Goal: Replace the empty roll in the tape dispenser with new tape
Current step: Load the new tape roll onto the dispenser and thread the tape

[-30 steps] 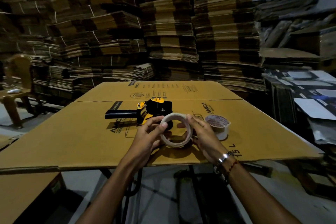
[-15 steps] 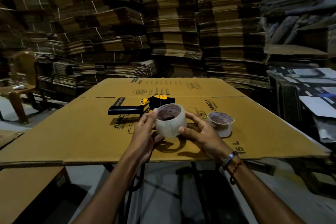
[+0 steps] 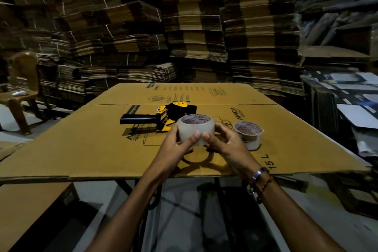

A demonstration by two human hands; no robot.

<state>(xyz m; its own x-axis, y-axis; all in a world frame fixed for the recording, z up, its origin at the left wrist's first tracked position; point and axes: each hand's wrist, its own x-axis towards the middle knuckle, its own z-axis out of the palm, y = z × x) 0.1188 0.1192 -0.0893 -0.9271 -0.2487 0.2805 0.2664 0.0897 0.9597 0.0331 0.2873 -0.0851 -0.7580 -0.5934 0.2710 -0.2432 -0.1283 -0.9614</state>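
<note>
Cardboard-top backdrop, clear tape roll (image 3: 196,130)

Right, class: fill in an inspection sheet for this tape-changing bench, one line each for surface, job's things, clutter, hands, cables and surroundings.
Surface: flattened printed cardboard sheet as the worktop.
Job's things: clear tape roll held up, core facing upward; yellow-black tape dispenser lying on its side behind it; second roll flat on the sheet, to the right.
Clutter: nothing seen.
Hands: left hand and right hand both grip the clear roll.
Cables: nothing seen.
Surroundings: stacked flat cartons; wooden chair at left.
</note>
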